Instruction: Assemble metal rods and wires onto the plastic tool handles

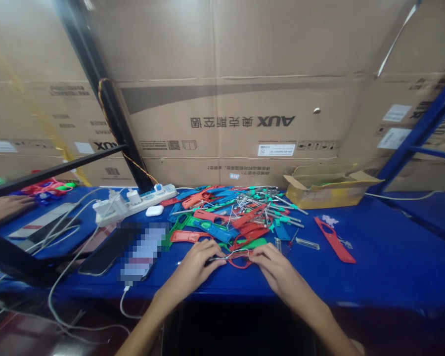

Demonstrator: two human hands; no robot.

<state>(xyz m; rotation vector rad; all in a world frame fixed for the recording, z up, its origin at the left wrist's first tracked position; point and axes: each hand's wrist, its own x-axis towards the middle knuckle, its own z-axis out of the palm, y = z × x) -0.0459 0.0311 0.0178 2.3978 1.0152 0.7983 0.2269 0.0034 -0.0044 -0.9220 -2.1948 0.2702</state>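
Observation:
My left hand (198, 262) is closed around a thin metal lighter tube, only partly visible between the fingers. A white wire (235, 253) runs from it toward my right hand (274, 264). My right hand pinches the end of a red lighter casing (240, 263), which has a looped trigger guard and lies between both hands at the table's front. Behind the hands is a heap of red, blue and green plastic casings (211, 226). Metal tubes with teal ends (282, 213) and white wires are piled on its right side.
An open cardboard box (324, 195) stands at the back right. A red casing (335, 242) lies on the blue table (389, 262), near a small clear part (307, 243). At left are phones (109, 252), a power strip (144, 202), cables and another person's hand (7, 210).

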